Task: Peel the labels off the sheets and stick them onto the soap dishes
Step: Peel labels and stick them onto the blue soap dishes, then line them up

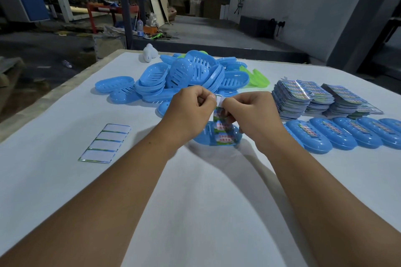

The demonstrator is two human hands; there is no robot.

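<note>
Both my hands meet over the middle of the white table (206,191). My left hand (191,110) pinches the top edge of a colourful label sheet (222,130) that hangs down between the hands. My right hand (249,112) pinches a label at the sheet's top, next to the left fingers. A blue soap dish (204,138) lies upside down on the table right under the sheet. Behind the hands is a heap of blue soap dishes (184,78).
Stacks of label sheets (308,97) stand at the right. In front of them lies a row of blue dishes with labels on them (342,134). A used backing sheet (106,143) lies at the left. Green dishes (258,80) and a white object (148,53) sit near the heap.
</note>
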